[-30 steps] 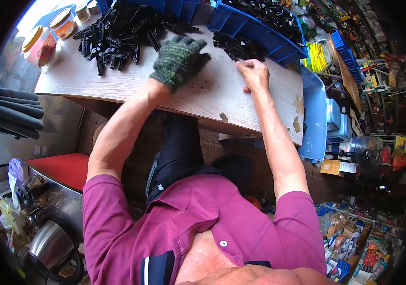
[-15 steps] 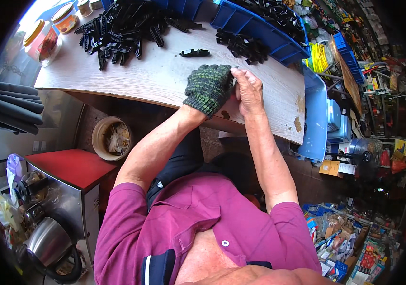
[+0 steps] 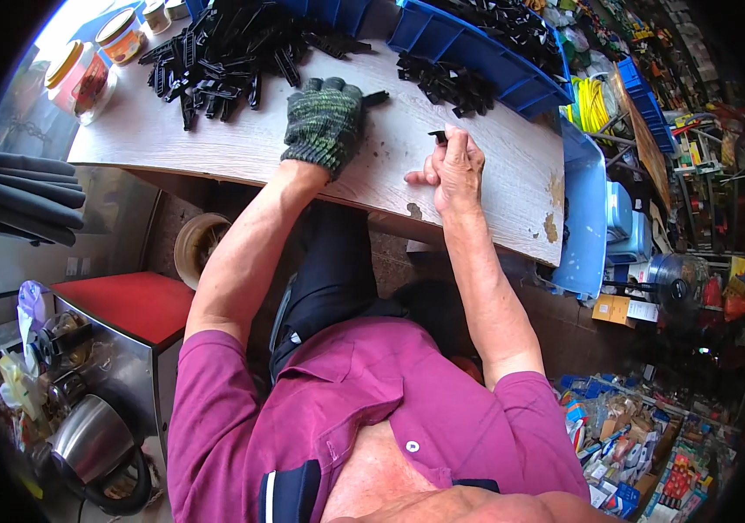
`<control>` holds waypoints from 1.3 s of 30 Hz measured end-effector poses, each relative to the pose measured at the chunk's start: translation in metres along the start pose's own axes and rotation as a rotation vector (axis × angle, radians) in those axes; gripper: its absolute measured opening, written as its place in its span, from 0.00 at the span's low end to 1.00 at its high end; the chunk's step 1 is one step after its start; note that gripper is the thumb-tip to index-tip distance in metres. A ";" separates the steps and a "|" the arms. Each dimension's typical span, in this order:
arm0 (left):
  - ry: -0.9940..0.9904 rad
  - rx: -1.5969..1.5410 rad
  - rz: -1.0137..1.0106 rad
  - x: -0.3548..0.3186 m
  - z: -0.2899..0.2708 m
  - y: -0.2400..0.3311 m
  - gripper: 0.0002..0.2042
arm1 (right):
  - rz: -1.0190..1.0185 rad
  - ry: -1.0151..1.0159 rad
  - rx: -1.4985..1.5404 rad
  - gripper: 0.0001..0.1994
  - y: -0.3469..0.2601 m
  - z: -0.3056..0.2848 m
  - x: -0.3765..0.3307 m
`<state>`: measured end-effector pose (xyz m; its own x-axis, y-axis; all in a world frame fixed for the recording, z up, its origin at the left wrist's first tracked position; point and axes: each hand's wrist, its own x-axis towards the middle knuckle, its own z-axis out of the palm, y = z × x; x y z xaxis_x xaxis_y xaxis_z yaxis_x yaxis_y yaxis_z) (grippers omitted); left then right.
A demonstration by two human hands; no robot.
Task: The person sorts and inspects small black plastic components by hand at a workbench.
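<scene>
A small black part (image 3: 436,136) is pinched in the bare right hand (image 3: 454,166), while another black piece (image 3: 374,98) is gripped by the gloved left hand (image 3: 324,122) on the wooden board (image 3: 216,144).

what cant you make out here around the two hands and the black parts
Head view only:
- Left hand: its knitted glove hides the fingers and most of the black piece under them.
- Right hand: the small black part at its fingertips is too small to identify.
- Blue bin: cut off by the top edge.

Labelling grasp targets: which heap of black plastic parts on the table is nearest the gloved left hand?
The big heap at the table's far left, just beyond the left hand. The smaller heap lies further right, by the blue bin.
</scene>
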<state>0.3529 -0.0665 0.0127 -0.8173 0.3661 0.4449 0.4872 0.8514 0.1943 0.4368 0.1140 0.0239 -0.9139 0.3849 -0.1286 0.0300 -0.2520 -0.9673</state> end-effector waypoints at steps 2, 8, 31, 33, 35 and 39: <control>-0.003 -0.130 0.049 -0.005 0.000 0.006 0.09 | -0.005 0.019 -0.022 0.18 -0.001 0.003 0.000; -0.018 -0.633 0.098 -0.025 -0.001 0.044 0.11 | -0.125 0.160 0.098 0.17 0.008 -0.003 0.004; 0.083 -1.141 -0.303 -0.033 0.020 0.104 0.13 | -0.415 0.239 -0.274 0.15 0.023 -0.013 0.002; 0.061 -1.120 -0.304 -0.034 0.017 0.107 0.13 | -0.359 0.247 -0.249 0.15 0.021 -0.013 -0.002; 0.000 -1.115 -0.280 -0.034 0.011 0.105 0.13 | -0.328 0.227 -0.199 0.15 0.015 -0.010 -0.005; -0.009 -1.197 -0.054 -0.031 0.023 0.089 0.13 | -0.262 0.254 -0.107 0.16 0.020 -0.021 0.001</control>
<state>0.4148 0.0068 -0.0036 -0.8452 0.3478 0.4057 0.4253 -0.0220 0.9048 0.4449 0.1277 -0.0001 -0.7674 0.6349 0.0891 -0.1370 -0.0267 -0.9902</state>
